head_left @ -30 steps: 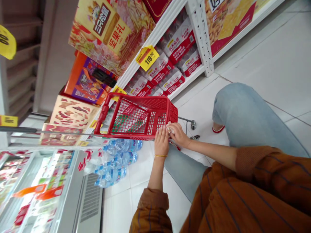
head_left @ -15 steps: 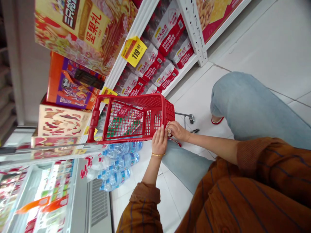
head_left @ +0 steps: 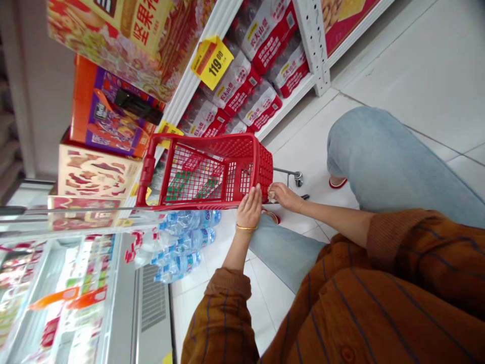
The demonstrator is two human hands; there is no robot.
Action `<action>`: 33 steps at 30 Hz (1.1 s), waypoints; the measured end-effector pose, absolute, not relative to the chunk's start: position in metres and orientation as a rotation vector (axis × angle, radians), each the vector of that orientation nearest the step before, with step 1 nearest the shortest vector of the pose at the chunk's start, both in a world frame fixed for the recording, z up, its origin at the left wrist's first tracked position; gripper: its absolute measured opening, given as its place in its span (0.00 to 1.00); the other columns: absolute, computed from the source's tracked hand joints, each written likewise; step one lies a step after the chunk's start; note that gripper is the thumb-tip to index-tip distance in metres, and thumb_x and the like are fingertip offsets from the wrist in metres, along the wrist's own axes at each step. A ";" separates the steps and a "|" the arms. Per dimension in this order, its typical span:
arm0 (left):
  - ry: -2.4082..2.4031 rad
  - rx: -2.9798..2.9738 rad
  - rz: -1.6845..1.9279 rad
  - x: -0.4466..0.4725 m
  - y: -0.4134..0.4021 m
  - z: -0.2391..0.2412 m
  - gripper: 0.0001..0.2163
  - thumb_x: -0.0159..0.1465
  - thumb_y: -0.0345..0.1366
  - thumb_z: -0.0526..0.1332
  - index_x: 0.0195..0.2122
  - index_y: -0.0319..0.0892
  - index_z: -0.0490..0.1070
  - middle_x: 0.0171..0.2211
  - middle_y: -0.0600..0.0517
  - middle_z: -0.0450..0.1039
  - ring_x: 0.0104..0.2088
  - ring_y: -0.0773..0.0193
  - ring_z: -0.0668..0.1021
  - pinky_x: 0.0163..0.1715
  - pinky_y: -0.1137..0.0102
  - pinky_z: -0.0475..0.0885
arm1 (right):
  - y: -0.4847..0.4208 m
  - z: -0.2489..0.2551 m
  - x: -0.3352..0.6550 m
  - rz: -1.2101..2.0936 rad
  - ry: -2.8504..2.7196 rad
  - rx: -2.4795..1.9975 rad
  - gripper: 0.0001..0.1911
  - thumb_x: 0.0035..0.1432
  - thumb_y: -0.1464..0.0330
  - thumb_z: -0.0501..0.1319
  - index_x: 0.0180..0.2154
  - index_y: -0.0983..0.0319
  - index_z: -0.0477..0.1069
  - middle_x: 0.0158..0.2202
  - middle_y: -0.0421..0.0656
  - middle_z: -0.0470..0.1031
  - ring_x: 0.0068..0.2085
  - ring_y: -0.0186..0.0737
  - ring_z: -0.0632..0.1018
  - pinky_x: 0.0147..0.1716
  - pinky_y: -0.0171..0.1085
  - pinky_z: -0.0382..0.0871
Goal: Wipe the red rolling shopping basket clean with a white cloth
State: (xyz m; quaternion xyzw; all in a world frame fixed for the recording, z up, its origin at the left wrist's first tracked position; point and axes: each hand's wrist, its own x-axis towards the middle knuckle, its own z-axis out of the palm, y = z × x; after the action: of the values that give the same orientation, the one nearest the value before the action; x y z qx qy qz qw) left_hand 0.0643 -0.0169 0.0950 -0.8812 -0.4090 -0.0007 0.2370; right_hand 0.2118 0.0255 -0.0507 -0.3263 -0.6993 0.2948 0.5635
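A red mesh shopping basket [head_left: 212,172] on a wheeled frame stands tilted in front of me. My left hand [head_left: 249,208] lies against its near rim, fingers together and stretched along the plastic. My right hand [head_left: 282,195] is closed on a small white cloth [head_left: 271,193] pressed to the basket's outer wall. Green and red shapes show through the mesh inside the basket.
Shelves hold packs of bottled water [head_left: 246,96] with a yellow price tag [head_left: 212,61] and gift boxes [head_left: 109,116]. More bottled water packs [head_left: 178,242] lie on the floor beside a glass freezer chest [head_left: 60,288]. My knees in light jeans [head_left: 379,156] are bent on white tile.
The view has shifted slightly. My right hand with the cloth has moved a little along the basket's wall; my left hand stays on the rim.
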 end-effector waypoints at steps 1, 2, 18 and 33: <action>-1.117 -2.411 0.005 0.064 -0.017 0.094 0.23 0.68 0.25 0.46 0.65 0.37 0.53 0.60 0.46 0.61 0.61 0.65 0.63 0.67 0.69 0.46 | 0.025 -0.047 0.212 0.696 -1.640 -0.767 0.17 0.67 0.62 0.46 0.46 0.64 0.66 0.45 0.52 0.68 0.50 0.45 0.71 0.50 0.49 0.71; -1.123 -2.409 0.009 0.064 -0.017 0.094 0.23 0.68 0.25 0.46 0.65 0.37 0.54 0.60 0.46 0.60 0.62 0.64 0.63 0.67 0.68 0.47 | 0.024 -0.042 0.212 0.691 -1.631 -0.764 0.16 0.67 0.63 0.46 0.48 0.64 0.65 0.46 0.52 0.67 0.51 0.46 0.70 0.51 0.50 0.70; -1.060 -2.433 -0.048 0.063 -0.014 0.094 0.20 0.68 0.26 0.48 0.61 0.35 0.60 0.59 0.47 0.62 0.63 0.63 0.61 0.67 0.68 0.50 | 0.035 -0.040 0.187 0.544 -1.636 -0.753 0.16 0.67 0.62 0.46 0.46 0.63 0.67 0.45 0.51 0.69 0.48 0.45 0.71 0.48 0.47 0.69; -1.090 -2.383 -0.062 0.074 -0.016 0.102 0.21 0.67 0.24 0.49 0.61 0.36 0.62 0.59 0.48 0.64 0.64 0.63 0.59 0.67 0.67 0.51 | 0.031 -0.050 0.207 0.623 -1.671 -0.757 0.15 0.66 0.67 0.47 0.45 0.66 0.68 0.43 0.53 0.71 0.47 0.45 0.71 0.48 0.47 0.71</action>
State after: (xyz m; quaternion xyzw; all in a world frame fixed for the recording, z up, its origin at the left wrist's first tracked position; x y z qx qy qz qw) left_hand 0.0740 -0.0164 0.1021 -0.8786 -0.4018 -0.0229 0.2573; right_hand 0.2070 0.0312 -0.0502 -0.3221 -0.7107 0.2649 0.5665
